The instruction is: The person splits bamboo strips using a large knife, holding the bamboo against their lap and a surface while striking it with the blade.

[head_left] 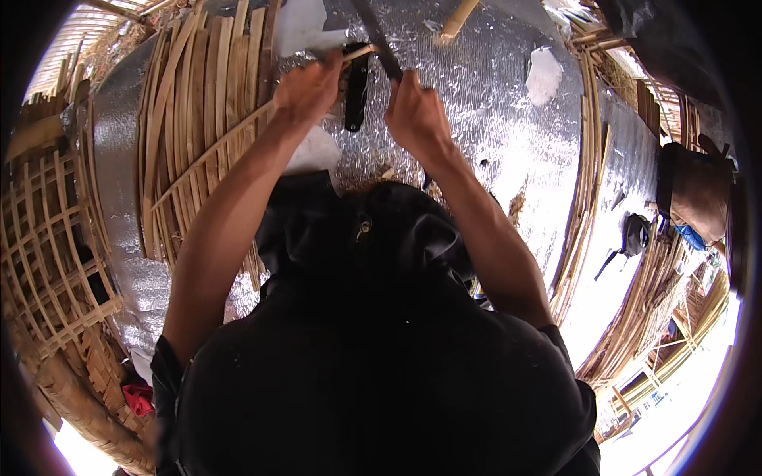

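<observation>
My left hand [308, 89] is closed round a thin bamboo strip [216, 153]. The strip's long end slants down and left across a stack of other strips, and its short end sticks out past my fingers. In my closed right hand [418, 113] is a long dark-bladed knife [376, 33], its blade pointing up and slightly left. The blade meets or crosses the strip's short end; whether it cuts in cannot be made out. Between my hands a narrow black flat object [357, 99] lies on the silvery foil sheet [476, 71]. My legs in black cloth are below.
Many split bamboo strips [210, 79] lie stacked at left, beside a woven bamboo lattice [48, 230]. A bamboo pole end [459, 20] lies at the top. Long strips [586, 190] run along the right, with a black pouch-like item [635, 234] and a brown bag [698, 194] beyond.
</observation>
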`<act>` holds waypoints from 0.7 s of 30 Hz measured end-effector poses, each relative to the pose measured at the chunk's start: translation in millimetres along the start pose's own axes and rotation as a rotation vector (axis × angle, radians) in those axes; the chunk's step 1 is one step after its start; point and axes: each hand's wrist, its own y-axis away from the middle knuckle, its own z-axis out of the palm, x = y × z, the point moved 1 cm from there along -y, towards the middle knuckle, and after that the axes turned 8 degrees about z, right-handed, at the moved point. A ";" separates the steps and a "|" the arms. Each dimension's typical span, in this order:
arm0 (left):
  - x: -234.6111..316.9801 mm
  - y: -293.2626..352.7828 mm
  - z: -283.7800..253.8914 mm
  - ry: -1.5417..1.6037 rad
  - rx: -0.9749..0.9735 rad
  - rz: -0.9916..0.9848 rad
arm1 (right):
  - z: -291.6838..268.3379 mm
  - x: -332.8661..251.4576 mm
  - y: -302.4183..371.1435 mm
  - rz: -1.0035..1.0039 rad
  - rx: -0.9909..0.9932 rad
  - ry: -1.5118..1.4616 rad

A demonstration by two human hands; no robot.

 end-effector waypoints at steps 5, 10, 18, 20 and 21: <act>-7.2 8.3 9.2 -0.042 0.299 0.130 | -24.0 -24.0 12.2 -0.126 0.347 -0.012; 1.7 -1.1 2.6 -0.039 0.101 0.033 | 19.6 22.3 -6.9 0.004 -0.009 0.146; -12.7 7.8 11.0 -0.044 0.223 0.116 | -1.8 -19.0 4.9 -0.153 0.379 -0.109; 4.3 -1.1 -0.1 -0.106 0.091 0.112 | 43.8 39.9 -14.9 -0.065 0.164 0.074; 3.1 -1.7 -6.6 -0.060 0.128 0.098 | 41.4 31.2 -23.2 -0.061 0.143 0.147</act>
